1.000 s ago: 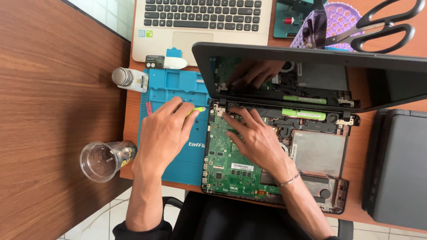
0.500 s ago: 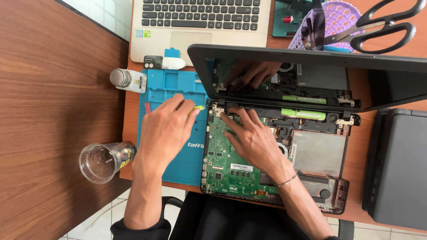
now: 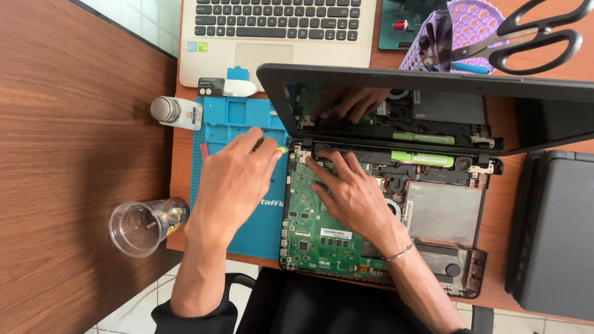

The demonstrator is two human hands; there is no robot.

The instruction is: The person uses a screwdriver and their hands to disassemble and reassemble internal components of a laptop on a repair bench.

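Note:
A laptop lies opened up with its green circuit board (image 3: 312,232) bare and its dark screen (image 3: 433,105) tilted up behind. My right hand (image 3: 352,192) rests flat on the board, fingertips spread near the left hinge. My left hand (image 3: 232,179) hovers over the blue work mat (image 3: 241,117), its fingers pinched on a small yellow-green tipped tool (image 3: 280,149) pointed at the board's top left corner. A red sliver shows at that hand's left edge.
A second, silver laptop (image 3: 278,31) sits behind the mat. A small white bottle (image 3: 176,112) and a clear plastic cup (image 3: 145,226) stand at the left. Black scissors (image 3: 532,37) lie over a purple basket (image 3: 470,28). A dark grey case (image 3: 557,235) lies at the right.
Both hands stay in almost the same place. The view has shifted only slightly.

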